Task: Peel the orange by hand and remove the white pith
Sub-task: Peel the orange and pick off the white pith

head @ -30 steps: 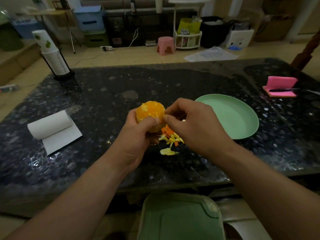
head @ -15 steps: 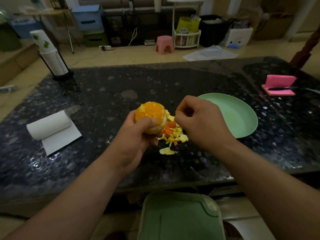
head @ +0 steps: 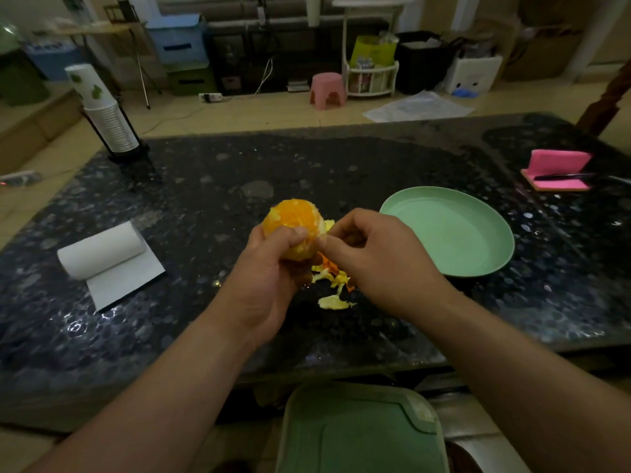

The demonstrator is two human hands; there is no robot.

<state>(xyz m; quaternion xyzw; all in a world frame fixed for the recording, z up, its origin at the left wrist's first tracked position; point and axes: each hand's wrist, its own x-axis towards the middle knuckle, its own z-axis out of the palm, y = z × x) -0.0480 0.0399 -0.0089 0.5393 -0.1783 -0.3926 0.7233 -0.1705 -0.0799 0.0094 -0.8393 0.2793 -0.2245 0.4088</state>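
Head view: the right hand (head: 379,261), clear of the orange (head: 294,224) half a second ago, is back at its right side, thumb and forefinger pinching a pale bit of pith. The left hand (head: 269,278) grips the fruit above the counter (head: 341,165), over the peel scraps (head: 333,285). Mostly bare flesh shows, so pith-picking is probably near its end.

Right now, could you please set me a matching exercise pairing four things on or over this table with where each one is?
Things:
1 orange
2 plate
3 paper towel roll
4 peel scraps

Places:
A on the table, just below the orange
B gripped in the left hand
C table's left side, partly unrolled
D right of the right hand

Pairs: 1-B, 2-D, 3-C, 4-A
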